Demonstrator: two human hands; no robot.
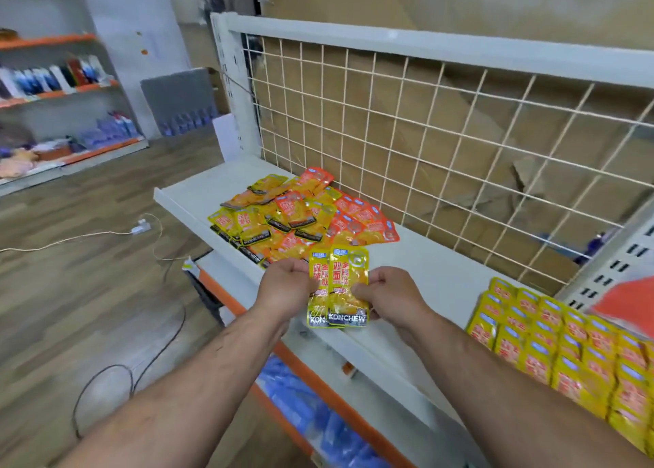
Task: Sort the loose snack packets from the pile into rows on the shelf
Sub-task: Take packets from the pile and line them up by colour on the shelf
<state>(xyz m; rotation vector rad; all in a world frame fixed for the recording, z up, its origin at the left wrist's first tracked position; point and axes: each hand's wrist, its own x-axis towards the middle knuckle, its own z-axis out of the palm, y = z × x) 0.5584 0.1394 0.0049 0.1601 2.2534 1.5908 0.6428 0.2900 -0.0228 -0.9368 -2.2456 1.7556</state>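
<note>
Two yellow snack packets (pixel 339 283) overlap upright in front of me, above the front edge of the white shelf (pixel 421 272). My left hand (pixel 285 285) pinches their left side and my right hand (pixel 385 296) pinches the right side of the front packet. Behind them, a loose pile of yellow and orange packets (pixel 290 216) lies on the left part of the shelf. On the right end, yellow packets stand in neat overlapping rows (pixel 566 343).
A white wire grid (pixel 442 141) backs the shelf, with cardboard behind it. An orange object (pixel 626 304) blurs at the right edge. Blue packs (pixel 308 411) fill the lower shelf. Cables (pixel 141 361) trail over the wooden floor at left, near another stocked rack (pixel 53 88).
</note>
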